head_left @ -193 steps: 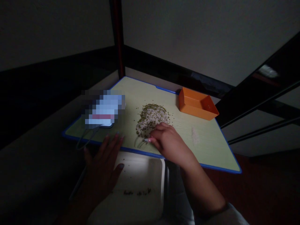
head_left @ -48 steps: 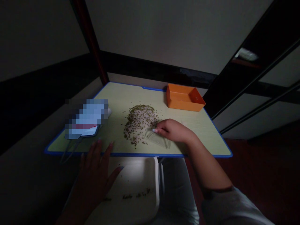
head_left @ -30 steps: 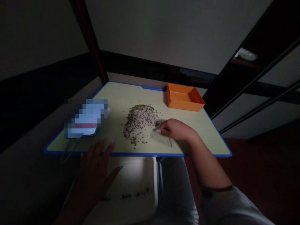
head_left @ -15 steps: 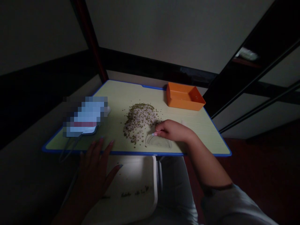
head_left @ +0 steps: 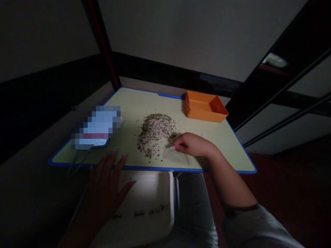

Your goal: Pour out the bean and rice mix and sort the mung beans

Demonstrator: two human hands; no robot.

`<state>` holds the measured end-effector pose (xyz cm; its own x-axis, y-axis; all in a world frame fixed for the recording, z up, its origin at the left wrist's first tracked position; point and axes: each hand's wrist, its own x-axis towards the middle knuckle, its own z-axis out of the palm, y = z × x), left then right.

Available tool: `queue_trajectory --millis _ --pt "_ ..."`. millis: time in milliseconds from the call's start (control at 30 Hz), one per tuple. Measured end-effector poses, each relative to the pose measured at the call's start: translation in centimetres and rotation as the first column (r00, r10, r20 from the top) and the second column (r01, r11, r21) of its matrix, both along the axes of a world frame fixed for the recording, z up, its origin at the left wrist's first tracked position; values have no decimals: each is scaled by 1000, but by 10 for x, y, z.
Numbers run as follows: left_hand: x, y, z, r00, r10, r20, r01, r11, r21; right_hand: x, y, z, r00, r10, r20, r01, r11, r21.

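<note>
A loose heap of small green and pale grains [head_left: 156, 129] lies spread over the middle of a light tabletop [head_left: 227, 151] with a blue rim. My right hand [head_left: 192, 144] is just right of the heap's lower edge, thumb and fingers pinched together; what is between them, if anything, is hidden. Beneath its fingertips a half-round protractor shape [head_left: 177, 157] shows on the tabletop; I cannot tell if it is printed. My left hand [head_left: 104, 182] is open, fingers spread by the table's near edge, over a white tray [head_left: 171, 203] holding some scattered dark grains.
An orange open box [head_left: 205, 114] stands at the table's back right. On the left lies a phone-like device [head_left: 99, 143], mostly blurred out, with a cable [head_left: 73, 167] hanging over the edge. Walls rise behind and left. My legs [head_left: 196, 206] are below the table.
The view has shifted slightly, moving the table a little to the right in the picture. Neither hand has visibly changed its grip, and the heap looks the same.
</note>
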<state>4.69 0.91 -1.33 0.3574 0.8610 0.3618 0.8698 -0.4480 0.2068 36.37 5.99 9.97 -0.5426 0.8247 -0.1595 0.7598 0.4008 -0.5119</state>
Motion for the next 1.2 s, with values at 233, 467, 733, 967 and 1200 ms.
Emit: queue_trajectory --millis 233,467,733,967,1200 --pt "1 -1 1 1000 -4 3 4 1000 19 -4 1 -4 999 34 19 -35 999 27" --pt "1 0 1 1000 3 -4 -3 1000 4 -12 0 -6 993 115 -32 -115 993 -5" --pt "1 1 -1 1000 2 2 -2 1000 12 -14 -1 -5 984 151 -96 -152 988 1" --pt "1 0 2 1000 -9 -10 10 1000 20 -14 -2 -2 999 38 -23 -36 996 78" --pt "0 1 -1 1000 -7 -6 8 1000 25 -15 -4 -1 998 32 55 -37 995 96"
